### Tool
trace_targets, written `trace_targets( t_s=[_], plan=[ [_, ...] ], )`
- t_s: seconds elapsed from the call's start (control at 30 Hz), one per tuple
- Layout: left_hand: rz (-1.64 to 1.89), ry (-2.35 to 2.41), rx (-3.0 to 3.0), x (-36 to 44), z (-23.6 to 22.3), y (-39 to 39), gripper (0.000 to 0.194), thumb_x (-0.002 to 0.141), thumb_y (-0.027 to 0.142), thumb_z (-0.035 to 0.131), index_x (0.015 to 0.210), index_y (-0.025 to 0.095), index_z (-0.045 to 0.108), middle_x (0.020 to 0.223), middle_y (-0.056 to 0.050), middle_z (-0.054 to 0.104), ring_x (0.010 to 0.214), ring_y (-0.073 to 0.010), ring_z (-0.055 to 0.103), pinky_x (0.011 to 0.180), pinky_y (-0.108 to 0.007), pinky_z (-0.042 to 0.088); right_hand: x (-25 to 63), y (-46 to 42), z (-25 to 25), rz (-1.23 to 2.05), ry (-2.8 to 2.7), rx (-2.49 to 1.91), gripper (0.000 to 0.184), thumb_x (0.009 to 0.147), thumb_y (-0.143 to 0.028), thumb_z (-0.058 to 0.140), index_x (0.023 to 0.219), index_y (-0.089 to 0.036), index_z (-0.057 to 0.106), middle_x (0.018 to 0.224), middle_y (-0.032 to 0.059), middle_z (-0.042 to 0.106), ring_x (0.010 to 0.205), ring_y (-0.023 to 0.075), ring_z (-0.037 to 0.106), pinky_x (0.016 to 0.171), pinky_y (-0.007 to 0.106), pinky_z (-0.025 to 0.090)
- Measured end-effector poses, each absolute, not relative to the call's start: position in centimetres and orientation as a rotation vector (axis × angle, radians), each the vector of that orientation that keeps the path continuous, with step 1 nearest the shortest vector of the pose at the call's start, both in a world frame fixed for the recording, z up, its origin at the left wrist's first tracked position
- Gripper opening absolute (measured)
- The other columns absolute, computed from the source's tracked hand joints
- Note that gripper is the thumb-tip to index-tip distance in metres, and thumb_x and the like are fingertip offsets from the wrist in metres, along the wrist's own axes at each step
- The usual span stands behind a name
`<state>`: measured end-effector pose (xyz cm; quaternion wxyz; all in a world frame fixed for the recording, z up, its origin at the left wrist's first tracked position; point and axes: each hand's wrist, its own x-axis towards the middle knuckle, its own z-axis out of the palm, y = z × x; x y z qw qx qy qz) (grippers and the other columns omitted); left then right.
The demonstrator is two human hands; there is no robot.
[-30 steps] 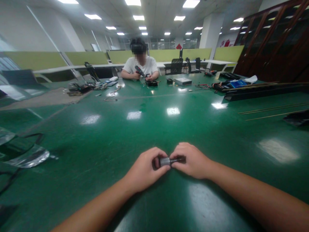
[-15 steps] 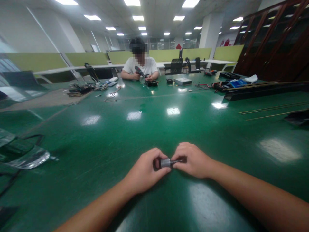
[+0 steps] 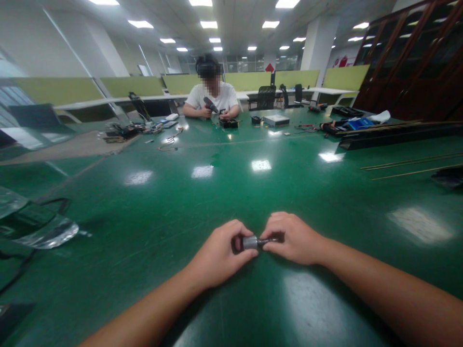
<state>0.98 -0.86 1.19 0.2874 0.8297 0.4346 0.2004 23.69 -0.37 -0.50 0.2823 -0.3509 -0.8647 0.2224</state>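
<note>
A small silvery metal cylinder [image 3: 250, 242] with a dark left end sits between the thumb and fingers of my left hand [image 3: 226, 250], which is closed around it. From its right end a thin dark shaft [image 3: 271, 240] sticks out. My right hand [image 3: 289, 238] pinches this shaft between thumb and fingers, just beside the left fingertips. Both hands are low over the green table [image 3: 231, 193]. The fingers partly hide the cylinder's left end, and its exact kind cannot be made out.
Across the table a person [image 3: 211, 99] holds a drill-like tool [image 3: 210, 104] over a black box [image 3: 228, 124]. A clear plastic container [image 3: 36, 224] stands at left. A white box [image 3: 277, 120], long black channels [image 3: 398, 135] and thin rods [image 3: 408, 161] lie farther off.
The view has shifted slightly, so everything sits a little differently in the picture. Both hands keep their hold, and slightly more of the shaft shows between them.
</note>
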Motion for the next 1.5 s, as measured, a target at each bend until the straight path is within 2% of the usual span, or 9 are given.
trace_targets(
  t_s=[0.4,0.63,1.5],
  plan=[
    [0.530,1.154,2.223,0.9,1.1,-0.7,0.018,0.079,0.027,0.072,0.093,0.018,0.064,0.081,0.000,0.059,0.071,-0.0157,0.057,0.064,-0.026,0.042,23.9,-0.3,-0.5,0.609,-2.302,-0.953,0.007,0.078,-0.017,0.072,0.085,-0.018,0.073,0.079,0.0023,0.072,0.078,0.0174,0.061,0.077,0.031,0.043],
    [0.530,1.152,2.237,0.9,1.1,-0.6,0.017,0.080,0.026,0.071,0.092,0.017,0.063,0.081,0.000,0.059,0.072,-0.0160,0.057,0.065,-0.026,0.042,23.9,-0.4,-0.6,0.623,-2.287,-0.979,0.013,0.072,-0.014,0.073,0.084,-0.018,0.072,0.078,0.0016,0.071,0.078,0.0175,0.061,0.079,0.031,0.043],
    [0.530,1.153,2.228,0.9,0.8,-0.6,0.018,0.080,0.027,0.072,0.094,0.019,0.064,0.081,0.000,0.060,0.071,-0.0156,0.057,0.065,-0.026,0.042,24.8,-0.3,-0.1,0.638,-2.277,-0.988,0.008,0.072,-0.016,0.074,0.080,-0.017,0.073,0.074,0.0030,0.069,0.075,0.0178,0.060,0.073,0.031,0.044]
  ],
)
